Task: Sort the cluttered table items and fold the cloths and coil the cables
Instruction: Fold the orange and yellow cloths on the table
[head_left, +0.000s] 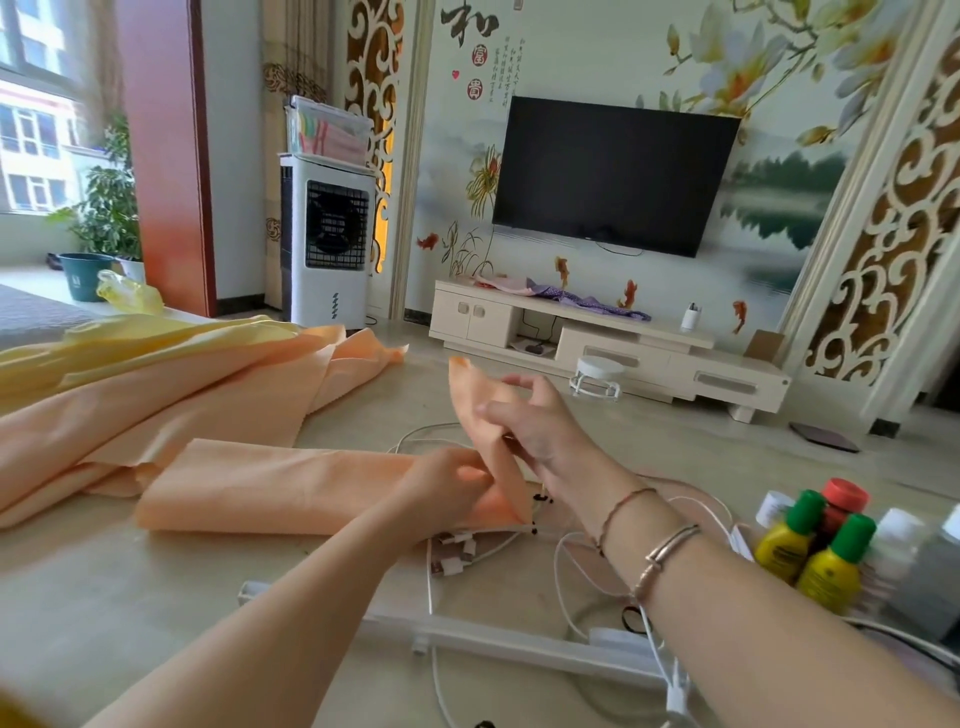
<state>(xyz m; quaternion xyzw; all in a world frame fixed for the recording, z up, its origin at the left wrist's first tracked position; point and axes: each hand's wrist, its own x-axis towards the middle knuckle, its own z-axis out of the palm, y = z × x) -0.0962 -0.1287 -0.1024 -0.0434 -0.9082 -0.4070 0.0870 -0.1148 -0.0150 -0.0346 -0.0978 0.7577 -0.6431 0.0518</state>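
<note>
A folded peach cloth (270, 483) lies across the middle of the table. My left hand (447, 488) presses down on its right end. My right hand (535, 421) pinches the cloth's raised corner, which stands up between the two hands. A larger peach cloth (171, 395) and a yellow cloth (130, 343) lie in loose heaps at the left. Tangled white cables (467, 556) with plugs lie under and in front of the folded cloth's right end.
Yellow bottles with green caps (831, 561), a red-capped bottle (841, 504) and white-capped bottles (898, 540) stand at the right edge. A white rail (467, 636) crosses the table's front. Beyond the table are a stool, a TV cabinet and a fan unit.
</note>
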